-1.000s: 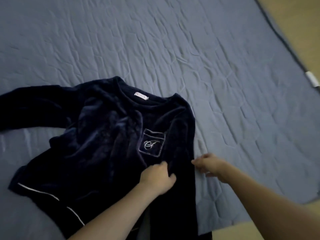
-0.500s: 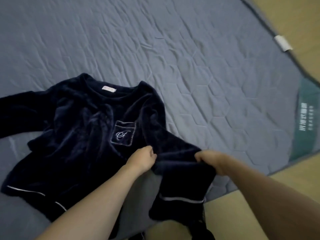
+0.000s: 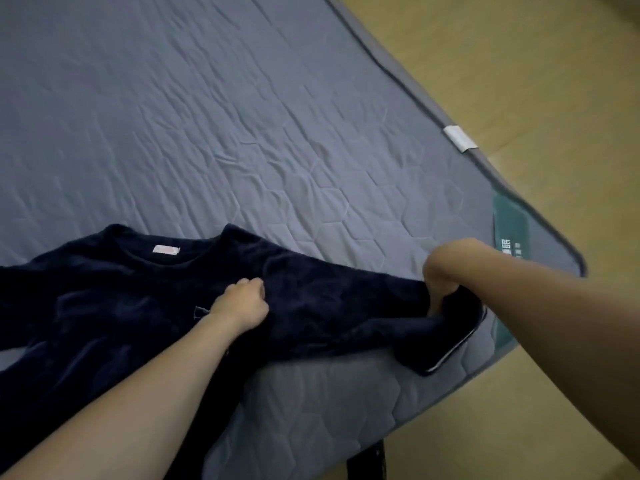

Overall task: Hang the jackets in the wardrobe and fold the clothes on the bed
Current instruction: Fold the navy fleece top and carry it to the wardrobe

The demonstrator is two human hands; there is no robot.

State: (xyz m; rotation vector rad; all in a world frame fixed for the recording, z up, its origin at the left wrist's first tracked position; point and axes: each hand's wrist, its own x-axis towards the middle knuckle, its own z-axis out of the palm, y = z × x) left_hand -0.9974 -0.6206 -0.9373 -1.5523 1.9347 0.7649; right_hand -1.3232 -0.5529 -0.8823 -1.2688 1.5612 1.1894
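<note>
A dark navy fleece sweater [image 3: 114,306] lies front-up on the blue-grey quilted bed [image 3: 242,133], its collar with a pink label pointing away from me. My left hand [image 3: 240,303] sits curled on the chest, gripping the fabric and hiding most of the pocket. My right hand [image 3: 445,271] holds the end of the right sleeve [image 3: 346,306], which stretches out sideways toward the bed's right corner. The sleeve's cuff with pale piping hangs just below that hand. The sweater's left sleeve runs off the frame's left edge.
The bed's near edge and right corner lie close to my right hand, with a green label [image 3: 510,237] and a small white tag [image 3: 459,138] on the rim. Yellowish floor [image 3: 519,81] lies beyond. A dark bed leg [image 3: 367,460] shows below.
My right hand has pulled the right sleeve out to the right until it lies stretched across the bed. My left hand stays on the chest, and the view has shifted right.
</note>
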